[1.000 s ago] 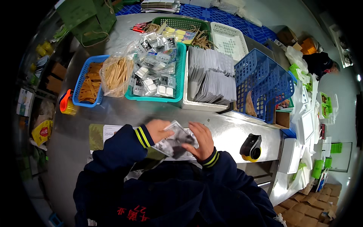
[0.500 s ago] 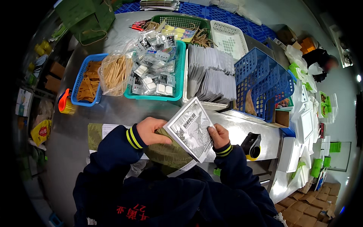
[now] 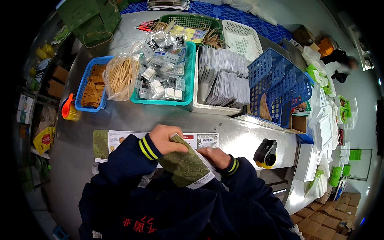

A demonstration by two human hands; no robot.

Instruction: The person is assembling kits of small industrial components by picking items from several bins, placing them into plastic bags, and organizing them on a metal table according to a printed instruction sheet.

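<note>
My left hand (image 3: pixel 167 139) is closed on the upper edge of a green folded leaflet (image 3: pixel 185 166), thumb across its front. The leaflet is tilted close to my body, its leaf-patterned green side in view and a white strip along its lower edge. My right hand (image 3: pixel 216 157) grips its right edge, with some fingers hidden behind the paper. On the metal table beyond lies a long printed sheet (image 3: pixel 113 141), green at its left end, with a grey picture panel at its right end. My left arm and hand cover part of it.
Beyond are a blue basket (image 3: pixel 79 94) of brown strips, a bag of wooden sticks (image 3: pixel 122 76), a teal basket (image 3: pixel 162 102) of small packets and a white bin (image 3: pixel 196 102) of grey-white packets. A blue divided rack (image 3: pixel 276 88) and a tape dispenser (image 3: pixel 266 154) stand right.
The grey-white panel raised between my hands is out of view there; the leaflet shows its green side. My right hand has moved down and left. More of the sheet beyond shows.
</note>
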